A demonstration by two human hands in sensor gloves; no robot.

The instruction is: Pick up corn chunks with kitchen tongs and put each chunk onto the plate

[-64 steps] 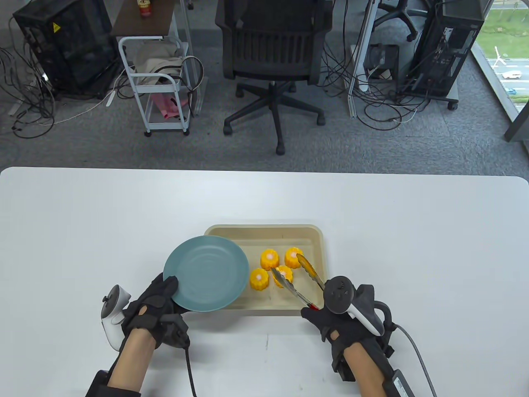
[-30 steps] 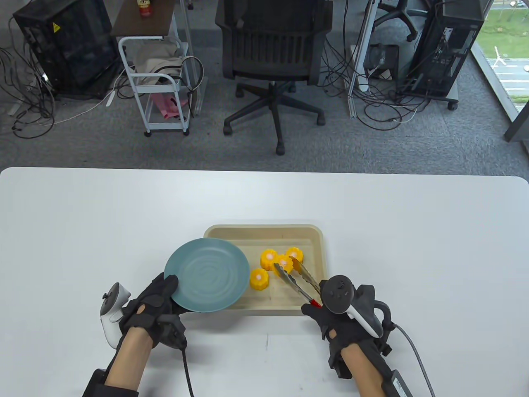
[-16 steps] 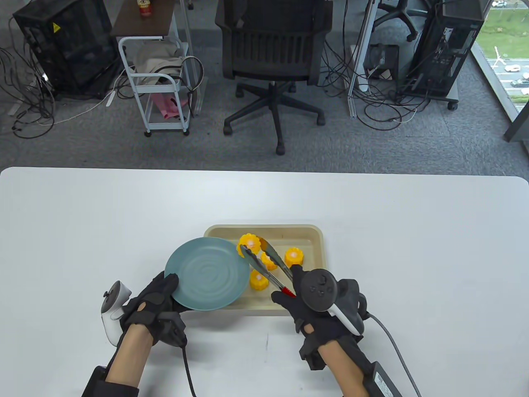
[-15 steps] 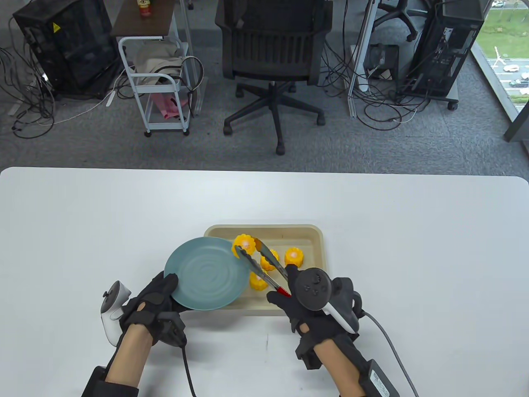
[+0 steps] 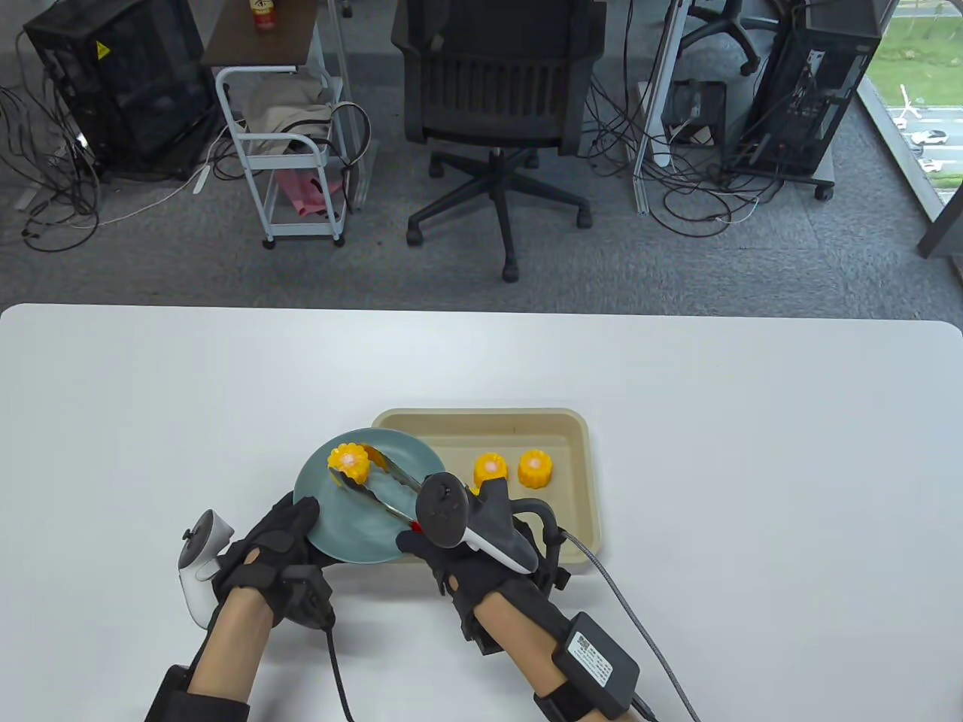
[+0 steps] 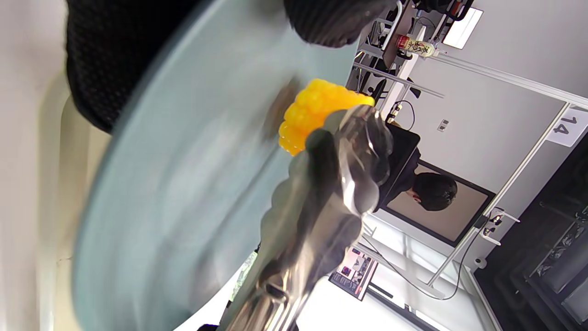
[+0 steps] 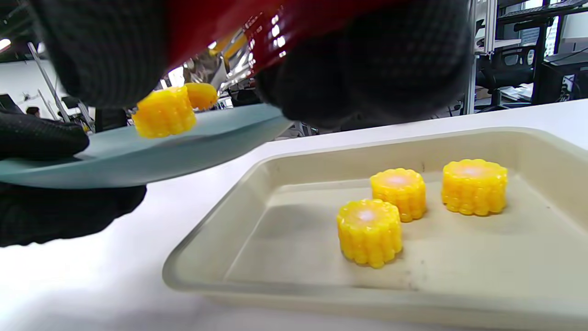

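Observation:
My left hand (image 5: pixel 290 530) grips the near-left rim of the teal plate (image 5: pixel 353 526) and holds it tilted over the left end of the beige tray (image 5: pixel 581 451). My right hand (image 5: pixel 425 541) squeezes the red-handled metal tongs (image 5: pixel 385 492). Their tips clamp a yellow corn chunk (image 5: pixel 348 464) just over the plate's far-left part. The left wrist view shows that chunk (image 6: pixel 317 110) between the tong tips (image 6: pixel 335 184) against the plate (image 6: pixel 183 161). Three more chunks (image 7: pixel 369 231) (image 7: pixel 398 193) (image 7: pixel 474 186) stand in the tray (image 7: pixel 294 151); the table view hides one behind my right tracker.
The white table (image 5: pixel 752 451) stretches bare to the left, right and far side of the tray. A cable (image 5: pixel 639 624) trails from my right wrist toward the near edge. Beyond the table stand an office chair (image 5: pixel 496 98) and a small cart (image 5: pixel 290 150).
The tongs closed on one chunk in the tray, lifted it and carried it left over the plate. My right hand followed to the left. My left hand kept holding the plate.

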